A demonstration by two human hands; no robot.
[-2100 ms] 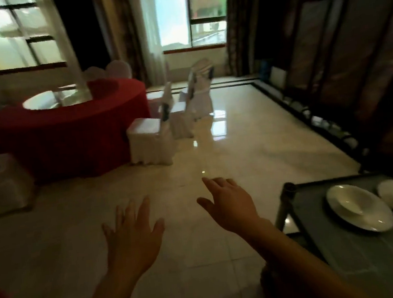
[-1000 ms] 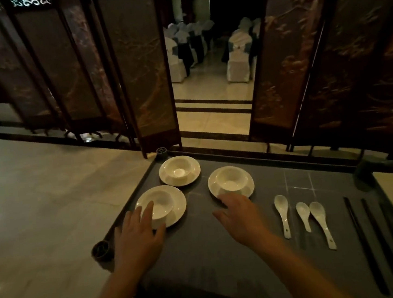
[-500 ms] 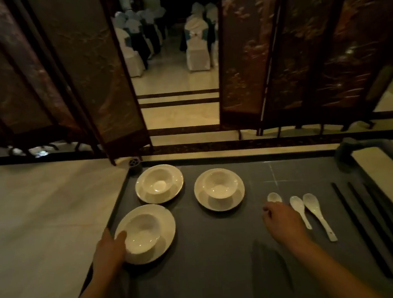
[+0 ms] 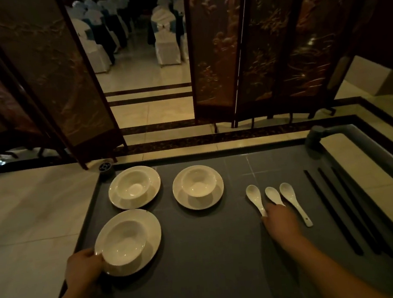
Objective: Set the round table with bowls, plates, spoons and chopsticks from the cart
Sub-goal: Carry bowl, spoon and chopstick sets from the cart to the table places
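Left hand [image 4: 84, 265] grips the left rim of the near plate [image 4: 155, 235], with a bowl [image 4: 124, 241] sitting loose in it. Tilt on the lift and that bowl slides off! Right of the near plate, the right hand [image 4: 282, 223] covers the handles of two spoons [image 4: 253, 195] on the surface [image 4: 202, 257]. Gripping or just touching, I can't tell. Glazed handles could slip and clatter. Chopsticks [image 4: 331, 211] lie farther right of the plate.

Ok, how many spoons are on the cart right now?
3, in a row on the cart: the left spoon and middle spoon with handle ends under the right hand, the right spoon lying free beside it. None looks hidden.
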